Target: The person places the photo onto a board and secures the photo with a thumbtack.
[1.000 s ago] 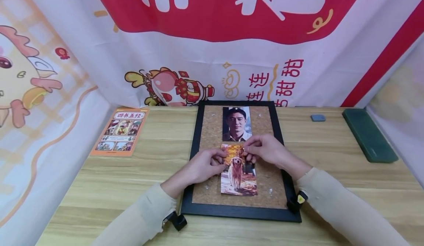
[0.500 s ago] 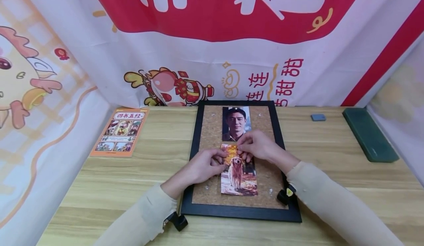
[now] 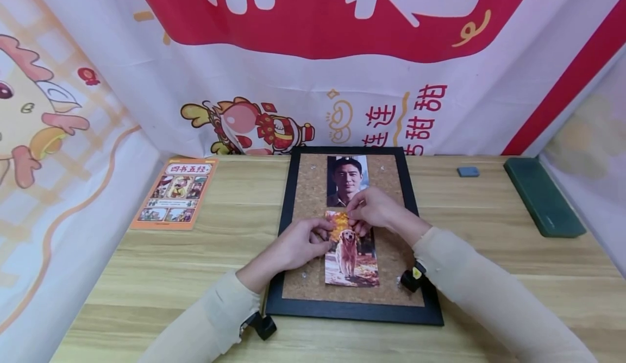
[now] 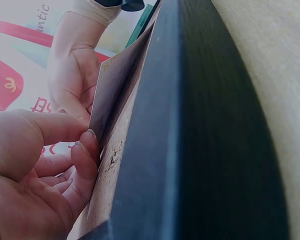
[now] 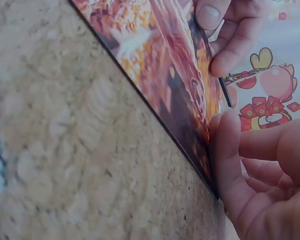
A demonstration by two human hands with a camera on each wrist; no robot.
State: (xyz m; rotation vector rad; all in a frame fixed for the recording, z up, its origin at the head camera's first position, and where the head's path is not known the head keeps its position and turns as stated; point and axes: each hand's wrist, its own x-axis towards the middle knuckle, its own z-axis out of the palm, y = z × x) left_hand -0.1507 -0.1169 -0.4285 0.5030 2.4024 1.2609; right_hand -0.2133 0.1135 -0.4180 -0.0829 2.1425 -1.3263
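A photo of a golden retriever [image 3: 348, 268] lies over the cork board [image 3: 305, 292] and, in the left wrist view, stands partly tilted away from it. My left hand [image 3: 304, 243] pinches the photo's left edge between thumb and finger. With curled fingers, my right hand [image 3: 379, 211] grips at the photo's top edge near its middle; anything small between these fingertips is hidden. Just above is a portrait photo [image 3: 346, 175] with a pale pin [image 3: 348, 158] at its top.
Clear push pins [image 3: 313, 167] stick in the cork near its corners. A black frame [image 3: 352, 311] borders the board. An orange booklet [image 3: 175, 194] lies left on the wooden table [image 3: 161, 276]. To the right are a blue eraser [image 3: 468, 171] and a green case [image 3: 544, 197].
My right hand has slid left along the photo's top, from the right corner towards the middle. My left hand has kept its pinch, and the photo has hardly moved.
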